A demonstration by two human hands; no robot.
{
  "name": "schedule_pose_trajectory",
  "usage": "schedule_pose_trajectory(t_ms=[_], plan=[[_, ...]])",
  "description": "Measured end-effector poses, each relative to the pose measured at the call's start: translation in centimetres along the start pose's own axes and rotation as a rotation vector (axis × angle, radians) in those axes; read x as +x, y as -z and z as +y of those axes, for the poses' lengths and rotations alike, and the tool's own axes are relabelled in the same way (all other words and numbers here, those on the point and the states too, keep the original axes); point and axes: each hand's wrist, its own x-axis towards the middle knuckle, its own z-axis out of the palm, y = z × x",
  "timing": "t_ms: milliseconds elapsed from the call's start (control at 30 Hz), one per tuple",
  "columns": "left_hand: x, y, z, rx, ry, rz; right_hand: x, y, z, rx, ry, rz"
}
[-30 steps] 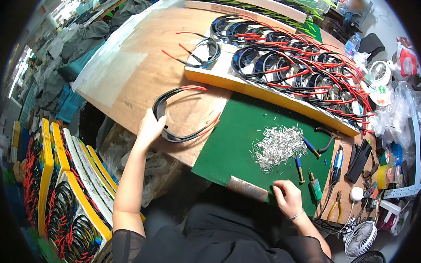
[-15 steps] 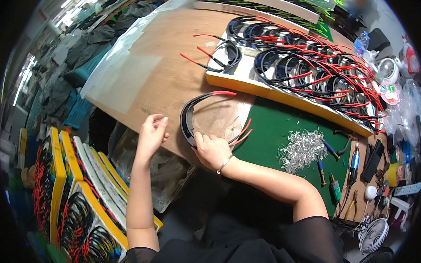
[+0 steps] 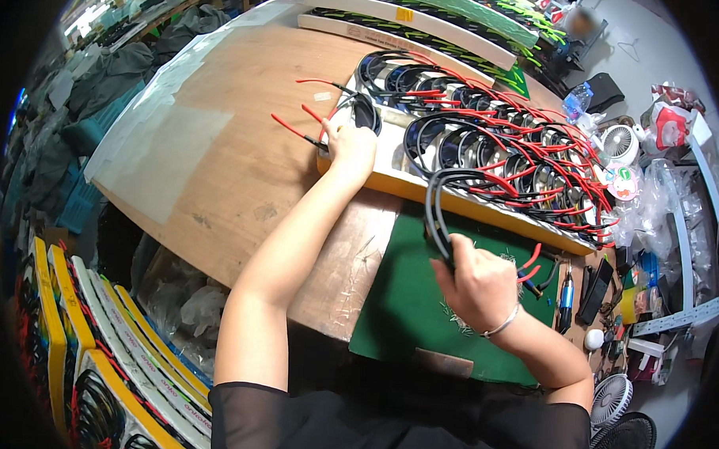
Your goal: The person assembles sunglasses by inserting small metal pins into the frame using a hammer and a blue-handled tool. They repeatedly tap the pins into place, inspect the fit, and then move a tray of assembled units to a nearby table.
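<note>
Watching remotely, I see my right hand [image 3: 484, 283] at 4 o'clock, closed around black-and-red glasses [image 3: 433, 215] that rise toward 3 o'clock, above the green mat [image 3: 392, 305] on the counter [image 3: 251, 165]. At 12 o'clock my left hand [image 3: 351, 151] meets another pair [image 3: 369, 112] at the near-left end of the yellow-sided tray [image 3: 416, 192]; I cannot tell whether its partly hidden fingers grip it.

Strip lights [image 3: 80, 25] shine beyond the table [image 3: 245, 102]; glare whitens plastic sheeting [image 3: 151, 102] along its left edge. Shadow falls across the green mat [image 3: 393, 285]. Fisheye distortion bends outlying edges.
</note>
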Motion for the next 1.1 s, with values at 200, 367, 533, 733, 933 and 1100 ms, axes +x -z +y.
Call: schedule_pose_trajectory(t_ms=[200, 367, 533, 733, 933, 1100], plan=[[-0.1, 1.6, -0.8, -0.133, -0.03, 0.15, 5.4, 0.0, 2.2, -0.2, -0.018, 0.09], [-6.3, 7.8, -6.1, -0.403, -0.017, 0.505, 13.2, -6.0, 3.1, -0.203, -0.102, 0.083], [-16.3, 7.2, -8.3, -0.495, 0.073, 0.479, 17.9, -14.0, 1.8, -0.257, -0.223, 0.156], [-24.9, 4.3, -9.5, -0.49, 0.098, 0.29, 18.5, -14.9, 2.5, 0.086, -0.4, -0.294], [-23.0, 3.1, -6.7, -0.422, -0.121, 0.155, 17.4, -15.2, 3.6, 0.017, -0.348, -0.01], [-22.7, 2.5, -6.5, -0.349, -0.168, 0.169, 9.4, -9.4, 0.3, 0.17, 0.132, 0.115]])
